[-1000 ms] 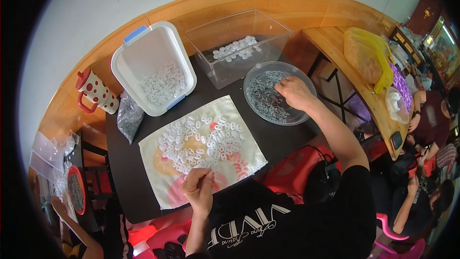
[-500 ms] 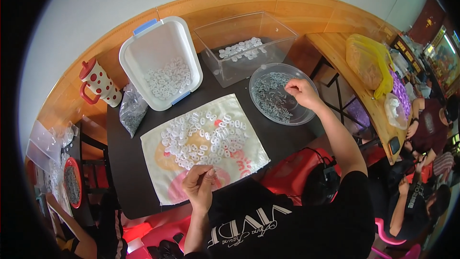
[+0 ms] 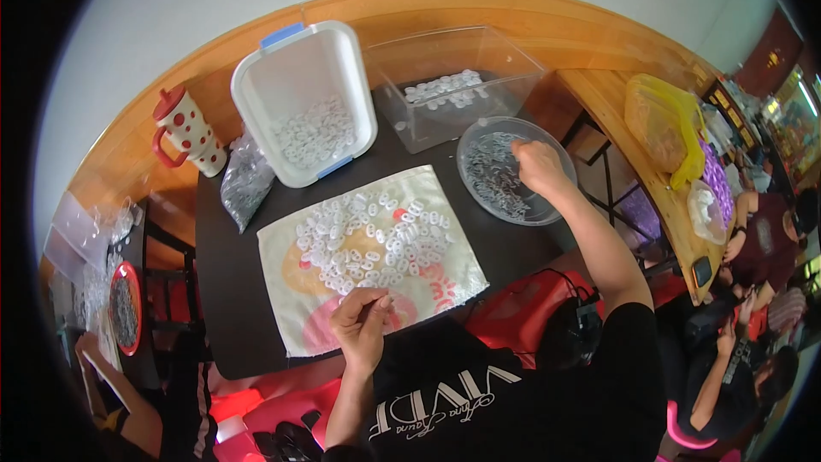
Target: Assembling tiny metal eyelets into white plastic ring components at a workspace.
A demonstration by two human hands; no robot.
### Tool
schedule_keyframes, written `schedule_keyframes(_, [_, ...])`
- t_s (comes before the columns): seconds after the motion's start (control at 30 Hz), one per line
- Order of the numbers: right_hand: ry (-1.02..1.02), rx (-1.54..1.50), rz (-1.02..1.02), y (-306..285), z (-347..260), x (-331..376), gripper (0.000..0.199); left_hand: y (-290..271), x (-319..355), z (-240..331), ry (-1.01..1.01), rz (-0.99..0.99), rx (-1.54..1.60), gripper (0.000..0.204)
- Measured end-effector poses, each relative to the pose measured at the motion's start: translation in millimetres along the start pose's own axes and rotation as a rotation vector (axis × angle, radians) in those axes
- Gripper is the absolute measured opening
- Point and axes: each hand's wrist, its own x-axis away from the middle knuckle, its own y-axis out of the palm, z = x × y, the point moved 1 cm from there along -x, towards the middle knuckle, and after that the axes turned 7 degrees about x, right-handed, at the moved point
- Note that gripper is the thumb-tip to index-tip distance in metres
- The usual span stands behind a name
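Note:
A cream cloth (image 3: 445, 278) with orange and pink print lies on the black table (image 3: 231, 291), strewn with several small white ring-shaped pieces (image 3: 376, 235). My left hand (image 3: 362, 325) rests at the cloth's near edge, fingers pinched together on what looks like one small piece. My right hand (image 3: 539, 167) reaches into a clear round bowl (image 3: 479, 141) of small grey metal parts (image 3: 498, 184), fingertips down among them; whether it grips any I cannot tell.
A white bin with blue latches (image 3: 282, 77) and a clear box (image 3: 505, 60), both holding white pieces, stand behind the cloth. A red-spotted cup (image 3: 184, 128) and a grey bag (image 3: 244, 184) sit left. Other people (image 3: 753, 334) are at right.
My right hand has stayed in the bowl, shifting slightly among the metal parts. My left hand has stayed at the cloth's near edge. The view has shifted a little.

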Motion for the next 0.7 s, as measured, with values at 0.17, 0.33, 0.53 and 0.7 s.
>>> schedule_keyframes(0.17, [-0.067, 0.056, -0.013, 4, 10, 0, 0.021, 2, -5, -3, -0.061, 0.008, 0.104, 0.022])
schedule_keyframes(0.33, [0.068, -0.66, -0.036, -21, -12, 14, 0.015, 0, -5, -5, -0.052, 0.004, 0.104, 0.026])
schedule_keyframes(0.53, [-0.301, -1.475, -0.183, -51, -163, 65, 0.015, -1, -5, -1, -0.109, 0.002, 0.157, 0.027])
schedule_keyframes(0.7, [-0.344, -1.671, -0.096, -32, -224, 80, 0.018, 2, -2, -1, -0.048, -0.008, 0.202, 0.04])
